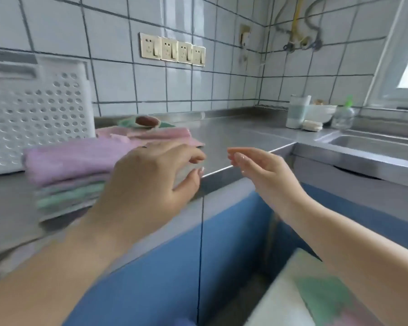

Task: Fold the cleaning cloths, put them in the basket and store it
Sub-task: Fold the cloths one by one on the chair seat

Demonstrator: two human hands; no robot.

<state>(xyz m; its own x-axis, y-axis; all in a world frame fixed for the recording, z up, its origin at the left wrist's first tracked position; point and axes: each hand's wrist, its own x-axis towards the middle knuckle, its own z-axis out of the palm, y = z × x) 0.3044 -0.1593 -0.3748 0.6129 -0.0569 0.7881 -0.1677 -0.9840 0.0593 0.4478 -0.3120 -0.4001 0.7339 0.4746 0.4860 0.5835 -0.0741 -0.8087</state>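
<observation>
- Two bare hands over the front edge of the steel worktop (pixel 233 135), seen from the head view: left hand (pixel 151 175) spread wide and empty, palm down, above the near end of the cloths; right hand (pixel 257 165) loosely open, fingers together, empty, off the edge and touching nothing.
- Stack (pixel 66 177) of folded cloths on the worktop at left, pink on top, green and pale layers beneath, blurred by motion.
- More cloths (pixel 160 135) behind it, pink, flatter, with a green one (pixel 149 122) farther back bearing a brown patch; folded or not, hard to tell.
- White perforated basket (pixel 33 109) upright against the tiled wall, just behind and left of the stack, seemingly touching it; inside hidden.
- Likely handling: soft, light, limp terry; stack apt to slump or shear if lifted by one edge. Better gripped from both short ends, palms pressing inward, or one hand under and one on top.
- Basket probably light, stiff plastic; slot near its top rim a natural hold.
- Steel surface smooth, so easy sliding of the stack toward the edge.
- Row of sockets (pixel 172 51) on the wall, a cup (pixel 297 111), bowl (pixel 320 112), soap (pixel 312 125) and bottle (pixel 343 116) near the sink (pixel 375 147), well apart from the cloths.
- No brand, label or writing legible anywhere; too blurred.
</observation>
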